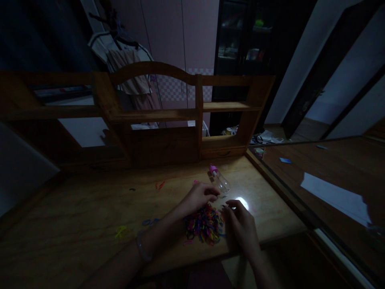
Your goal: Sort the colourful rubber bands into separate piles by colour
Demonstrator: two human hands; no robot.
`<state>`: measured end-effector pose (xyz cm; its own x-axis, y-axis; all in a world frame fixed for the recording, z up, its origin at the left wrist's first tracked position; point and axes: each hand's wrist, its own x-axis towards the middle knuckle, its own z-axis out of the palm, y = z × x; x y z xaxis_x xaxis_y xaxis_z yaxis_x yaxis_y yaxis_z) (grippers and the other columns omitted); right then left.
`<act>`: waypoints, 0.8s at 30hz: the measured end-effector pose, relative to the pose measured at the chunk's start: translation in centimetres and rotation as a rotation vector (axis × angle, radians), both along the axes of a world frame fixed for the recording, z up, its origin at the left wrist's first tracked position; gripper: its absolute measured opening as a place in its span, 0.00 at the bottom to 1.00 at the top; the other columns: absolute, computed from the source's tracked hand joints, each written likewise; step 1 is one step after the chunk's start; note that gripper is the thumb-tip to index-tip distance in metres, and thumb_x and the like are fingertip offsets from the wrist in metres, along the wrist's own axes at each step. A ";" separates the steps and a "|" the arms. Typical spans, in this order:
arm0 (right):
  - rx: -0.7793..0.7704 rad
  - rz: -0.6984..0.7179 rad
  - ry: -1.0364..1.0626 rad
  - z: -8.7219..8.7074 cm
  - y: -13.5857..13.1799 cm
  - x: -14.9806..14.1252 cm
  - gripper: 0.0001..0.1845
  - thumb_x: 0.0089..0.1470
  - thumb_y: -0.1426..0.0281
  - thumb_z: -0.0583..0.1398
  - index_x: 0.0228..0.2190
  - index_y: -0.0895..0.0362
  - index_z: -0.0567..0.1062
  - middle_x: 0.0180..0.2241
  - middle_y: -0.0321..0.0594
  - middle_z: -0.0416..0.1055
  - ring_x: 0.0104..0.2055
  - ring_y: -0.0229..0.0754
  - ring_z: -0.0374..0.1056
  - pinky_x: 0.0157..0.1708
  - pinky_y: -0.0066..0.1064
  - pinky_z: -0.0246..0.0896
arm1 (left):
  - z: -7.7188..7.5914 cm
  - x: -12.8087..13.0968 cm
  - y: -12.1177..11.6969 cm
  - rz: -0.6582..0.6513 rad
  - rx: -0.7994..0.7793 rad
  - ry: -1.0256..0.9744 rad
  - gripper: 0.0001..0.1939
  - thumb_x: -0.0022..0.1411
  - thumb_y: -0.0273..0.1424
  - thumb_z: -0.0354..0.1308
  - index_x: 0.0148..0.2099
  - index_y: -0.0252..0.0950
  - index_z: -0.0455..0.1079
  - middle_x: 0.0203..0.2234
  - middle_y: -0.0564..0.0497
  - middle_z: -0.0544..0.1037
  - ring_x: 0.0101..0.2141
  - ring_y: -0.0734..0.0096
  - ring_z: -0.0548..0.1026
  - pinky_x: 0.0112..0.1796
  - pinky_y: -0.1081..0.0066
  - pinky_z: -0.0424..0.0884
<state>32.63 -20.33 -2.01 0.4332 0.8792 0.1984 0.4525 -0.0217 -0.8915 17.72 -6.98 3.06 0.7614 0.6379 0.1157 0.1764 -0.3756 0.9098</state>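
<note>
A heap of many-coloured elastic bands (pixel 206 224) lies near the front edge of the wooden desk. My left hand (pixel 202 197) is over the heap's far side, its fingers curled with the tips together; whether anything is in them is too dark to see. To the right of the heap, my right hand (pixel 242 222) pinches a small dark band at its fingertips. Apart from the heap lie yellow bands (pixel 121 231), red bands (pixel 161 185), blue bands (pixel 147 222), a black band (pixel 132 189) and pink bands (pixel 189 242). More pink bands (pixel 195 182) show just beyond my left hand.
A clear bottle (pixel 221 182) with a pink cap lies on its side beyond my hands. Wooden shelving (pixel 153 115) rises along the desk's back. On the brown surface to the right are white paper (pixel 337 196) and a small blue card (pixel 285 160).
</note>
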 end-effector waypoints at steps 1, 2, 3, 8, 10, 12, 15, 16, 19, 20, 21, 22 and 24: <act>0.004 0.001 0.085 0.2 0.0 0.1 0.12 0.59 0.61 0.58 0.38 0.56 0.72 0.34 0.41 0.73 0.34 0.44 0.71 0.32 0.30 0.64 | -0.2 0.1 -0.3 0.012 -0.068 -0.012 0.12 0.53 0.25 0.60 0.41 0.33 0.78 0.36 0.48 0.81 0.38 0.65 0.77 0.41 0.71 0.71; 0.017 0.001 0.165 0.5 -0.1 0.1 0.12 0.58 0.60 0.59 0.38 0.56 0.72 0.34 0.41 0.73 0.33 0.44 0.71 0.31 0.30 0.64 | -0.3 0.2 -0.7 0.021 -0.136 -0.026 0.13 0.52 0.26 0.61 0.42 0.32 0.78 0.37 0.47 0.81 0.38 0.64 0.78 0.40 0.70 0.71; 0.041 -0.001 0.235 0.7 -0.1 0.1 0.13 0.57 0.59 0.60 0.37 0.56 0.72 0.33 0.41 0.73 0.34 0.45 0.71 0.31 0.30 0.65 | -0.4 0.3 -1.1 0.022 -0.201 -0.041 0.15 0.52 0.26 0.61 0.44 0.32 0.77 0.38 0.46 0.81 0.38 0.64 0.78 0.40 0.70 0.72; 0.143 -0.016 0.416 1.7 -0.2 -0.5 0.14 0.51 0.60 0.66 0.34 0.57 0.73 0.34 0.41 0.74 0.38 0.46 0.70 0.36 0.30 0.65 | 0.8 0.7 -3.8 0.017 -0.224 -0.124 0.15 0.54 0.27 0.61 0.45 0.35 0.77 0.38 0.48 0.81 0.37 0.65 0.78 0.39 0.70 0.72; 0.120 -0.048 0.433 2.3 -0.5 -0.9 0.15 0.50 0.59 0.67 0.32 0.57 0.74 0.32 0.40 0.74 0.36 0.45 0.70 0.35 0.29 0.64 | 1.7 0.7 -4.7 0.071 -0.071 -0.137 0.09 0.56 0.27 0.61 0.39 0.36 0.79 0.34 0.49 0.81 0.37 0.66 0.78 0.40 0.72 0.71; 0.088 -0.057 0.418 2.8 -0.8 -1.3 0.16 0.49 0.58 0.67 0.31 0.58 0.75 0.29 0.39 0.73 0.33 0.43 0.69 0.32 0.28 0.63 | 2.5 0.5 -5.2 0.107 0.035 -0.142 0.07 0.56 0.26 0.60 0.36 0.36 0.79 0.33 0.50 0.81 0.36 0.68 0.77 0.40 0.73 0.70; 0.040 -0.013 0.390 3.1 -1.3 -1.1 0.19 0.52 0.55 0.64 0.38 0.58 0.77 0.25 0.37 0.71 0.27 0.40 0.66 0.27 0.27 0.61 | 3.2 -1.3 -4.2 0.150 0.101 -0.101 0.06 0.57 0.27 0.60 0.36 0.37 0.79 0.33 0.51 0.81 0.36 0.68 0.77 0.40 0.73 0.70; 0.032 -0.010 0.378 2.9 -1.5 -0.9 0.21 0.54 0.54 0.63 0.41 0.57 0.76 0.24 0.36 0.70 0.26 0.39 0.65 0.25 0.26 0.60 | 3.2 -2.5 -3.2 0.184 0.122 -0.069 0.06 0.56 0.28 0.60 0.36 0.38 0.78 0.33 0.51 0.81 0.36 0.68 0.77 0.40 0.73 0.70; 0.016 -0.077 0.315 1.7 -1.6 0.4 0.22 0.55 0.53 0.61 0.44 0.57 0.75 0.24 0.36 0.70 0.26 0.40 0.66 0.25 0.26 0.59 | 2.9 -7.9 1.3 0.364 0.193 0.092 0.08 0.57 0.33 0.60 0.36 0.38 0.78 0.33 0.51 0.81 0.35 0.66 0.77 0.38 0.71 0.70; 0.010 -0.109 0.285 1.2 -1.6 0.9 0.22 0.55 0.53 0.61 0.43 0.57 0.76 0.25 0.36 0.71 0.26 0.40 0.66 0.26 0.26 0.60 | 2.7 -10.2 3.0 0.431 0.223 0.168 0.08 0.57 0.34 0.59 0.37 0.38 0.77 0.33 0.51 0.81 0.35 0.65 0.78 0.38 0.71 0.70; 0.008 -0.133 0.259 0.7 -1.6 1.3 0.22 0.55 0.53 0.61 0.41 0.57 0.76 0.26 0.37 0.72 0.28 0.41 0.67 0.27 0.26 0.61 | 2.4 -12.6 4.7 0.530 0.260 0.253 0.08 0.56 0.34 0.59 0.36 0.38 0.77 0.32 0.51 0.81 0.35 0.64 0.78 0.38 0.70 0.70; 0.009 -0.148 0.237 0.2 -1.6 1.6 0.22 0.54 0.52 0.61 0.40 0.57 0.76 0.28 0.38 0.73 0.29 0.42 0.68 0.28 0.26 0.61 | 2.1 -15.0 6.2 0.615 0.311 0.343 0.08 0.56 0.34 0.59 0.36 0.38 0.77 0.32 0.51 0.81 0.36 0.64 0.78 0.38 0.70 0.69; 0.011 -0.150 0.202 -0.4 -1.5 1.9 0.21 0.55 0.52 0.60 0.39 0.57 0.76 0.31 0.39 0.74 0.31 0.43 0.69 0.29 0.27 0.63 | 1.4 -19.5 8.2 0.736 0.328 0.484 0.07 0.53 0.33 0.60 0.34 0.37 0.77 0.31 0.49 0.81 0.35 0.61 0.78 0.37 0.68 0.69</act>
